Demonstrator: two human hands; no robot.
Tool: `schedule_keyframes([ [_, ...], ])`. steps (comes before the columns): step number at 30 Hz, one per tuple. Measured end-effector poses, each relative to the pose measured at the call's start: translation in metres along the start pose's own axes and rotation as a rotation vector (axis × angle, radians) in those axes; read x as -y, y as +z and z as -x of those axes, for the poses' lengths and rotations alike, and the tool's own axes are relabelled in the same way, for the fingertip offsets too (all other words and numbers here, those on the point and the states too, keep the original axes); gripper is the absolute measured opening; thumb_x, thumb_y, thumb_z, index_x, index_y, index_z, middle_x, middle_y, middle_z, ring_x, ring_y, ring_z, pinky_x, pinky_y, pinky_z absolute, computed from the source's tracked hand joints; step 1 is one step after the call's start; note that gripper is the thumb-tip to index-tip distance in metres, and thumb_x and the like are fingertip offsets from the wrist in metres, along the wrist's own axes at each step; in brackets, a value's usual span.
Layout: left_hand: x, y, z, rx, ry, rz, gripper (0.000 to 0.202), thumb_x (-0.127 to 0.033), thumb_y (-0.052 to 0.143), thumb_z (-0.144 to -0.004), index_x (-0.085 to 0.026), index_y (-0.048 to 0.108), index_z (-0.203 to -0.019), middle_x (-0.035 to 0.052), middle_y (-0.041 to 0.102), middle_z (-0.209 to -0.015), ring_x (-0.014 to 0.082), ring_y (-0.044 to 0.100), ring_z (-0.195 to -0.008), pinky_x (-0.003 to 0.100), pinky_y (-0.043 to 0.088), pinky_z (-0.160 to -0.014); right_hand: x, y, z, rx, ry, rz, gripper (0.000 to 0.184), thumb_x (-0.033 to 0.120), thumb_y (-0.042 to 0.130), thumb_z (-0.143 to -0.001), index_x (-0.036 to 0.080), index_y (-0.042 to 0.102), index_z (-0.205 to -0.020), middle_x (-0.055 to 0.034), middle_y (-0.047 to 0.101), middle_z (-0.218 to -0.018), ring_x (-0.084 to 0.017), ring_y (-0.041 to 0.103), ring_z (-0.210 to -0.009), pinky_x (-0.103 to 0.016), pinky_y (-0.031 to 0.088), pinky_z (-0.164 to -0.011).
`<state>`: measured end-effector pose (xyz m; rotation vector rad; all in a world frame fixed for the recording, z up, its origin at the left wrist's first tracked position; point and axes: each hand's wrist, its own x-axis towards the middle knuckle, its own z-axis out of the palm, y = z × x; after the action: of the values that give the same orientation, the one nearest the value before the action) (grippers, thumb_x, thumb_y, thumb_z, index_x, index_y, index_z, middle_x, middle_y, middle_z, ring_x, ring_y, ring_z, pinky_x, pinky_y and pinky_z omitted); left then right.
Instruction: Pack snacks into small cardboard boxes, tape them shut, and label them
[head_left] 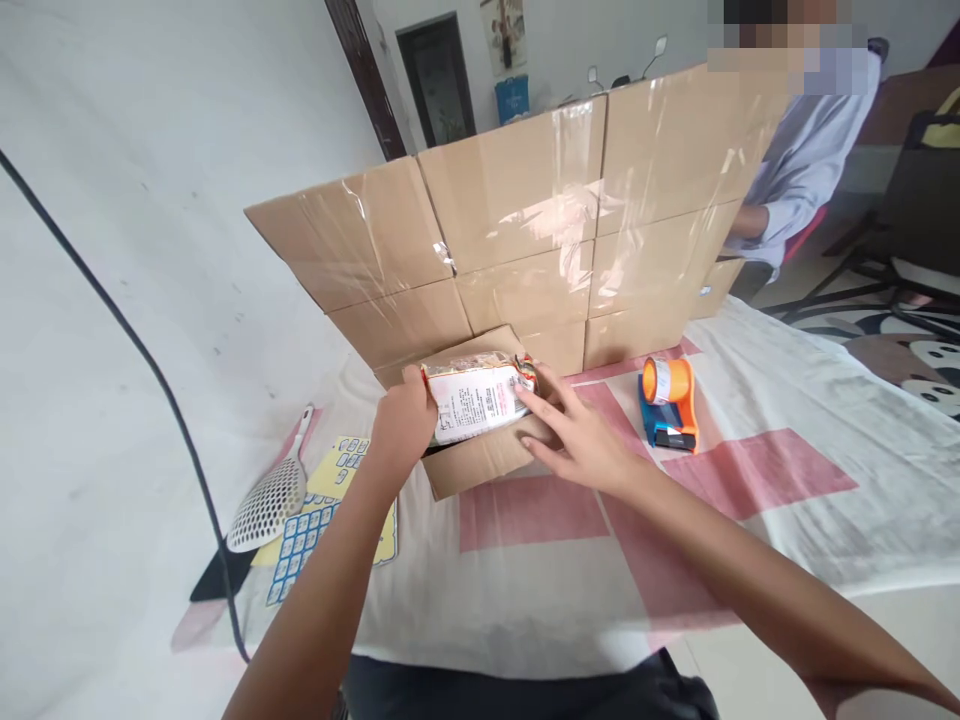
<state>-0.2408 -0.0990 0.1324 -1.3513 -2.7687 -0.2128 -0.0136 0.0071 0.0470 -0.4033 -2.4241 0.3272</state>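
Observation:
A small open cardboard box [480, 462] stands on the table before me. A white printed packet [474, 402] lies across its opening. My left hand [403, 422] grips the packet's left end, fingers wrapped round it. My right hand [581, 432] is at the packet's right end with fingers spread, the fingertips touching the packet and the box's edge.
Taped cardboard boxes [517, 220] are stacked in a wall behind the small box. An orange and blue tape dispenser [670, 403] stands to the right. A white slotted ladle [271, 495] and a yellow keypad sheet [321, 515] lie at left. Another person [796, 165] sits behind the boxes.

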Motion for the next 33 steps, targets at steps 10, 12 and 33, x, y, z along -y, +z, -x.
schedule_keyframes([
  [10,0.014,-0.003,-0.01,0.231,0.175,0.207,0.062,-0.051,0.011,-0.104,-0.021,0.063,-0.116,0.0074,0.076,-0.084,0.0211,0.073,-0.073,0.029,0.055,-0.067,-0.011,-0.028,-0.063,0.214,0.167,-0.087,0.064,0.027,0.069,-0.089,0.022,0.052,-0.151,-0.0102,0.062,-0.142,-0.028,0.064,-0.122,-0.039,0.052,-0.104],
  [12,0.008,-0.005,-0.004,0.223,0.213,0.147,0.064,-0.061,0.018,-0.102,-0.022,0.065,-0.118,0.0098,0.077,-0.096,0.0254,0.074,-0.088,0.032,0.056,-0.076,-0.013,-0.031,-0.067,0.286,0.149,-0.093,0.06,0.024,0.068,-0.089,0.021,0.057,-0.147,-0.0093,0.066,-0.139,-0.027,0.064,-0.122,-0.036,0.051,-0.103],
  [33,-0.029,0.009,0.012,0.133,0.327,-0.04,0.065,-0.062,0.036,-0.1,-0.022,0.057,-0.147,0.0163,0.057,-0.151,0.0382,0.038,-0.151,0.053,0.028,-0.122,0.005,-0.024,-0.097,0.528,0.154,0.125,0.024,0.023,0.062,-0.09,0.027,0.079,-0.105,-0.0064,0.076,-0.117,-0.03,0.063,-0.121,-0.043,0.038,-0.106],
])
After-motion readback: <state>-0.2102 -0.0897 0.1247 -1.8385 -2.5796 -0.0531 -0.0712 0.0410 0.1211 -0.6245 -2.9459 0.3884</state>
